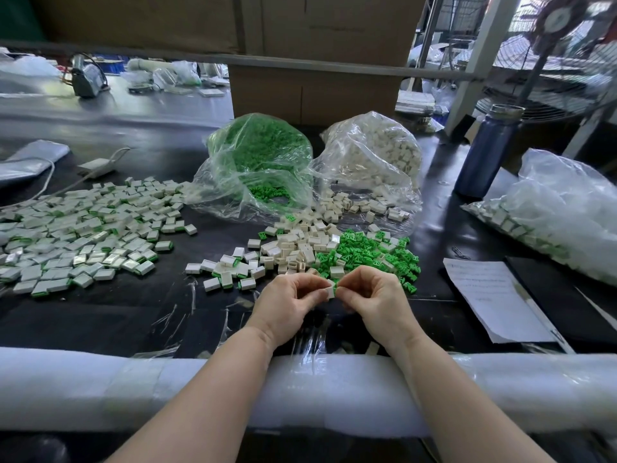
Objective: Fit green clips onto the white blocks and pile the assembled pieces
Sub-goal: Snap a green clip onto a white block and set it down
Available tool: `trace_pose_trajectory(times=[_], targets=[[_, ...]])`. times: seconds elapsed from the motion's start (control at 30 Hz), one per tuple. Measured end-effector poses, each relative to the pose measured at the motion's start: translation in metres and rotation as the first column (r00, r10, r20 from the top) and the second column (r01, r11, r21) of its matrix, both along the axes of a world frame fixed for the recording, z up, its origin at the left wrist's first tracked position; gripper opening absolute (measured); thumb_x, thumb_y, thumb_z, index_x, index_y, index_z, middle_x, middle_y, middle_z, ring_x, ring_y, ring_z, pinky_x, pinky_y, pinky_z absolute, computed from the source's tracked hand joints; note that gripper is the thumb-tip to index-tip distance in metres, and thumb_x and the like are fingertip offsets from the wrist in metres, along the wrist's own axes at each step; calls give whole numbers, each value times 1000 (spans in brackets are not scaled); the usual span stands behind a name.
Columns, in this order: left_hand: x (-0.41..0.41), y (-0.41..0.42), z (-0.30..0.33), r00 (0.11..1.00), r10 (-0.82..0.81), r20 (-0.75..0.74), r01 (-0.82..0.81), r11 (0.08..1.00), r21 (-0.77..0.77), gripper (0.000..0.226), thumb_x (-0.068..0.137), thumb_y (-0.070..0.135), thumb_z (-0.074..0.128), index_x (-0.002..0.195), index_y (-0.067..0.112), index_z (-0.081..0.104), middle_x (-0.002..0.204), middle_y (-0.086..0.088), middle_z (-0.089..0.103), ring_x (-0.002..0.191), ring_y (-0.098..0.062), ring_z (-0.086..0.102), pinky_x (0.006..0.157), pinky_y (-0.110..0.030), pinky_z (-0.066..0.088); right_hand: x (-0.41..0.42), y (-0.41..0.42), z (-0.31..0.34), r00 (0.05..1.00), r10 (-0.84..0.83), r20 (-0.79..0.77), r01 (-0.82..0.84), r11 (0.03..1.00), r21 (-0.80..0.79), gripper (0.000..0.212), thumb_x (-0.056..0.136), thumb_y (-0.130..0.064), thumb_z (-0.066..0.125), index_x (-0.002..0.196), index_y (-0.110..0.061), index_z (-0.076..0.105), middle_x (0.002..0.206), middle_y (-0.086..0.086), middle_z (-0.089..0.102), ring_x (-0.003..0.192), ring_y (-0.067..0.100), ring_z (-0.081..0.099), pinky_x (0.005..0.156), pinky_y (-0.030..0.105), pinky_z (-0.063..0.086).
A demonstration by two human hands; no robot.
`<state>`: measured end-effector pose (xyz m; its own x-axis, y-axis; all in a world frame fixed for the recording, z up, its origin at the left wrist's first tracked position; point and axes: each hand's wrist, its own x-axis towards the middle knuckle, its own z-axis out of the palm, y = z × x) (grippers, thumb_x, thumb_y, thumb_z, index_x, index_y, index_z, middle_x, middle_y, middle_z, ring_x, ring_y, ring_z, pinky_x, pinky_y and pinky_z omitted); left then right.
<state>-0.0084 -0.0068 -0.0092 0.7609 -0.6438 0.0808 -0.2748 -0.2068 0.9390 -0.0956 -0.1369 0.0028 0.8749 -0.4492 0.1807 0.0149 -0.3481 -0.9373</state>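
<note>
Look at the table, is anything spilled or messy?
Yes. Loose green plastic clips and small white plastic blocks lie scattered on the black table in front of their clear plastic bags, mixed where the two heaps meet. It looks like a working supply, not an accident. Nothing looks broken.

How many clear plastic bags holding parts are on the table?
3: bag of green clips at centre back, bag of white blocks just right of it, and a third bag at the right edge. Others may be hidden.

Glossy clear plastic bags (257,168), matt white blocks (293,245) — dark shiny table (117,315), paper sheet (494,295)
</note>
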Motion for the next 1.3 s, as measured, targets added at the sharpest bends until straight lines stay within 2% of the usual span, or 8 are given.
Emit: trace_pose_trajectory(times=[0.07, 0.13, 0.33, 0.63, 0.8, 1.03, 1.2, 1.3], targets=[[0, -1, -1, 1000, 7, -1, -7, 1000, 16, 22, 81, 18, 69, 79, 40, 68, 103, -3, 71, 108, -18, 62, 102, -41, 43, 0, 0, 0, 1000, 11, -8, -11, 1000, 22, 17, 77, 4, 69, 73, -11, 62, 66, 7, 61, 59, 12, 54, 62, 31, 50], [0, -1, -2, 1000, 19, 3, -19, 999, 27, 22, 82, 18, 69, 80, 41, 69, 94, 3, 73, 98, -15, 65, 98, -40, 46, 0, 0, 1, 1000, 25, -13, -24, 999, 43, 18, 77, 5, 68, 74, -11, 62, 70, 12, 62, 61, 16, 54, 62, 34, 50], [0, -1, -4, 1000, 12, 20, -13, 997, 74, 18, 82, 18, 69, 82, 36, 72, 87, 5, 73, 92, -16, 66, 96, -39, 47, 0, -1, 0, 997, 67, -29, -65, 995, 77, 25, 74, 10, 68, 70, -14, 61, 64, 3, 61, 54, 4, 54, 53, 17, 46], [-3, -1, -2, 999, -13, 34, 11, 998, 69, 26, 80, 11, 70, 73, 36, 71, 77, 6, 70, 84, -15, 65, 94, -40, 49, 1, -2, 0, 991, 111, -78, -106, 992, 63, 28, 72, 9, 70, 65, -16, 61, 64, 3, 63, 53, 3, 55, 52, 17, 45], [-3, -2, -1, 998, -17, 57, 14, 998, 56, 12, 84, 20, 67, 90, 29, 73, 89, 6, 72, 92, -14, 66, 94, -38, 49, 1, -2, 0, 999, 41, -15, -38, 986, 164, 20, 73, 7, 71, 69, -10, 62, 55, -2, 61, 47, 3, 54, 48, 15, 44], [-3, -2, -3, 986, -15, 163, 6, 999, 54, 26, 80, 17, 71, 85, 40, 61, 75, 11, 61, 61, -4, 50, 73, -31, 53, 2, -2, 0, 1000, 1, 9, -3, 972, 233, 16, 79, 3, 67, 70, -9, 63, 50, -3, 63, 43, 3, 55, 45, 14, 44], [-4, -2, -1, 992, -14, 126, 9, 999, 45, 11, 89, 29, 59, 81, 34, 64, 79, 8, 66, 74, -8, 59, 82, -37, 51, 0, -3, 1, 1000, 17, 20, -21, 963, 269, 10, 83, -1, 65, 75, -9, 66, 57, -1, 66, 52, 6, 58, 50, 17, 48], [-3, -1, 0, 994, -36, 104, 26, 995, 95, 14, 91, 29, 56, 81, 31, 65, 104, -6, 69, 101, -19, 62, 92, -42, 47, 0, -1, 1, 1000, 11, -3, -10, 975, 222, 13, 83, -1, 65, 72, -9, 65, 56, -2, 64, 49, 4, 57, 49, 15, 47]])
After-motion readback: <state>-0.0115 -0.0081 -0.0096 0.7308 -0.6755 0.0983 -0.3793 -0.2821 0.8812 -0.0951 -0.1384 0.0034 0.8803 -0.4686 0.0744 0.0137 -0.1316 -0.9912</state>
